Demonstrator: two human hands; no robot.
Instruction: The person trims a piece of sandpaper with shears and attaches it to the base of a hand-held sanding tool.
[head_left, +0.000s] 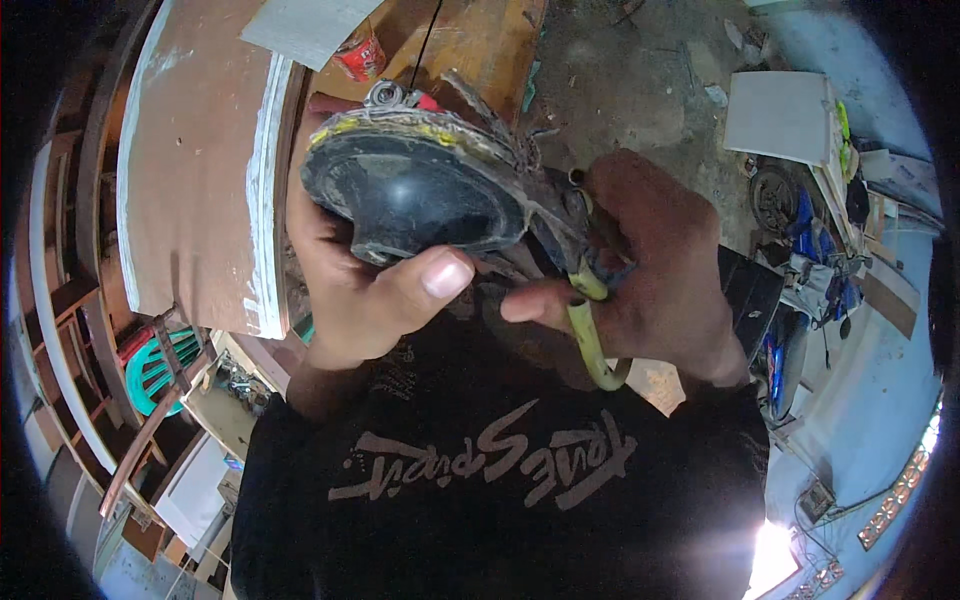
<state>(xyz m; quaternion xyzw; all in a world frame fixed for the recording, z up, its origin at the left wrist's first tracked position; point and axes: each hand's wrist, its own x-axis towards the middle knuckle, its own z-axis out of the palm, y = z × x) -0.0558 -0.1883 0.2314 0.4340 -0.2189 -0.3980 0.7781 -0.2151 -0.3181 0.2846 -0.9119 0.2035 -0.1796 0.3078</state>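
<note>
Held up in front of my chest is a round, dark part [420,200] with a glossy black face and a dirty, layered rim marked with yellow. A small metal ring or coil and a red bit stand on its upper edge. My left hand [370,290] is closed round its left side, the thumb pressed on its lower edge. My right hand [660,260] grips worn pliers with yellow-green handles [590,330]. Their metal head lies against the right end of the round part's rim. Whether the jaws bite on anything there cannot be made out.
A wooden bench [490,50] is beyond my hands, with a red container [361,58] on it. To the left stands a brown board [200,170] with white edges. Wooden frames and a green plastic chair [160,365] are farther left. A blue motorcycle [805,260] stands right.
</note>
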